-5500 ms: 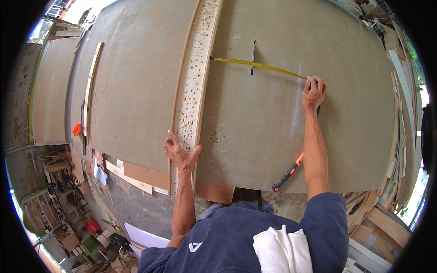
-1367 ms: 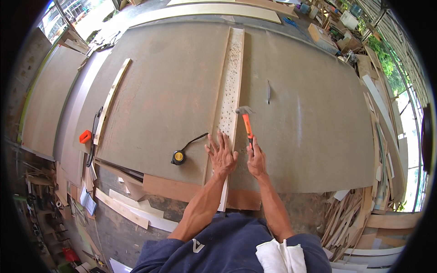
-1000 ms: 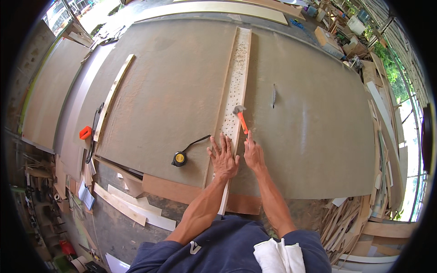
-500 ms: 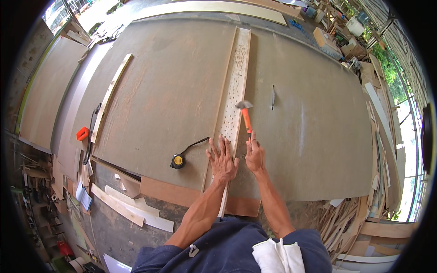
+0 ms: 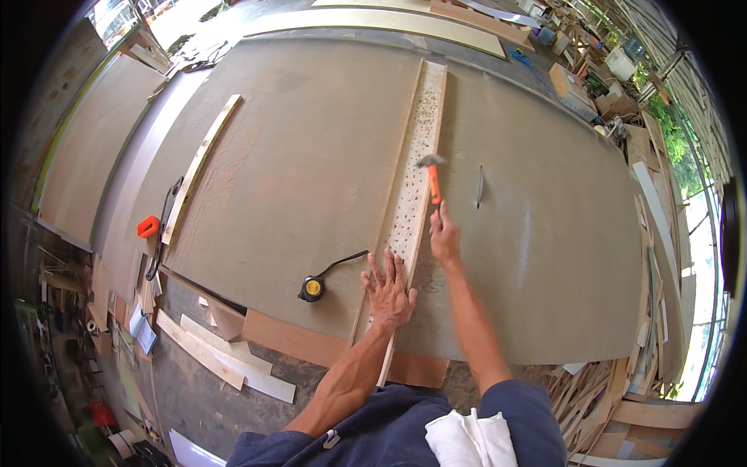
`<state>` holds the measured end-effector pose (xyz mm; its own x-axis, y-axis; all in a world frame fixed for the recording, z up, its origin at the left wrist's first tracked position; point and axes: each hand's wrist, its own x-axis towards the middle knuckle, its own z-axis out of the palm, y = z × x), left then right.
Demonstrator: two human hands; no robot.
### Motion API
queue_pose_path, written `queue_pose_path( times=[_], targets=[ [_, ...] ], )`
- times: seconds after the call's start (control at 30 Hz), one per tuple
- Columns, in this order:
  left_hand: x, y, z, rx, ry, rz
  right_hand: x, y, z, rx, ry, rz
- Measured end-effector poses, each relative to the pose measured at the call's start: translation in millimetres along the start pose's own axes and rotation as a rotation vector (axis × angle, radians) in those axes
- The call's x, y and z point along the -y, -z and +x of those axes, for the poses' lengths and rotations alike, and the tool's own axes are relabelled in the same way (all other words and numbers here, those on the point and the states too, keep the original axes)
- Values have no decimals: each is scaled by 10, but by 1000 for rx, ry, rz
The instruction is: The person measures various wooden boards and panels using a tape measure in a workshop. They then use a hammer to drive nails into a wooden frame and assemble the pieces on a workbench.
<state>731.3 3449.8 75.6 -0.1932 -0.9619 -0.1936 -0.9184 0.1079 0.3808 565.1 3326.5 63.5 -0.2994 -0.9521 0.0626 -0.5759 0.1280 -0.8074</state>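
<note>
A long, narrow wooden board (image 5: 404,205) runs away from me across the large work table (image 5: 311,156), thin strips along its sides and many dark holes or specks over its face. Flat on its near part rests my left hand (image 5: 388,300), fingers spread. My right hand (image 5: 445,240) grips the handle of a claw hammer (image 5: 434,183) with an orange shaft. The hammer's head is over the board's right edge, slightly blurred; I cannot tell whether it touches. Left of my left hand lies a black and yellow tape measure (image 5: 312,289) with a dark strap.
A slim pointed blade-like tool (image 5: 480,189) lies right of the board. At the table's left are a wooden strip (image 5: 202,167), an orange block-like object (image 5: 148,226) and a dark saw-like tool (image 5: 166,222). Offcuts (image 5: 595,401) pile at the lower right; planks (image 5: 373,21) lie beyond the far edge.
My right hand and the hammer have moved farther along the board, away from my left hand. The left hand stays flat on the board. The whole view has shifted slightly.
</note>
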Motion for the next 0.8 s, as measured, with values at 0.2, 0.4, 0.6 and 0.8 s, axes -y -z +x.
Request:
queue_pose_path(
  times=[0.2,0.4,0.6,0.8],
  targets=[
    [-39,11,19,7,-17,-3,-415,-227,1196,-257,119,-86],
    [11,46,1,-14,2,-10,372,-162,1592,-96,69,-199],
    [-12,83,22,25,-12,-18,487,-638,1815,-568,328,-79],
    [-29,74,35,43,-38,-32,166,-514,2204,-40,71,-387]
  ],
)
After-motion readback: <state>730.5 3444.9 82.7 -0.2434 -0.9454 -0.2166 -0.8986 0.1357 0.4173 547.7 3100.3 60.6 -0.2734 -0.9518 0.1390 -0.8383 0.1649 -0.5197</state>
